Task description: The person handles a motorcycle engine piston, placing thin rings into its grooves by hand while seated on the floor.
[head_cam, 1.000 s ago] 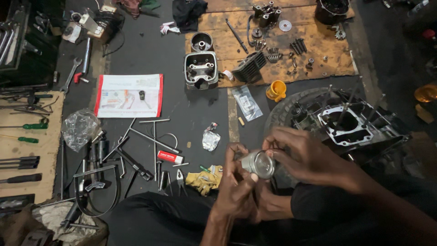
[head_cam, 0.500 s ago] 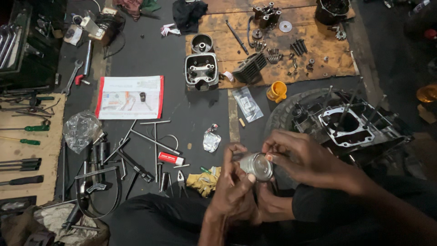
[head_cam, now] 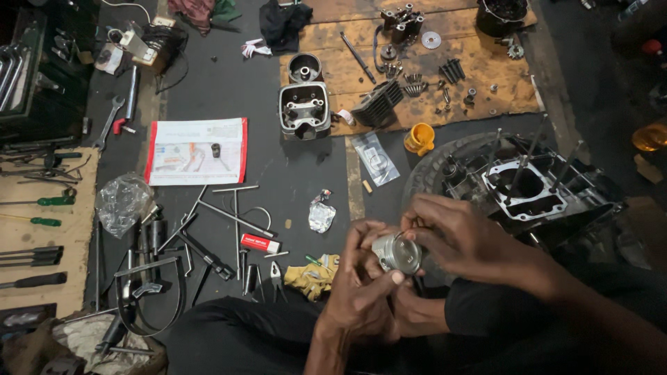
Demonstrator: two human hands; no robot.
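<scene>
Little has shifted since the earlier frame: the piston is still held between both hands, low at the centre of the dark floor mat. It is cupped from below by the left hand, while its upper rim is pinched by the right hand. A white sheet with red side edges lies towards the mat's upper left; a small red-and-white box rests lower down. The piston appears silver, short and cylindrical.
</scene>
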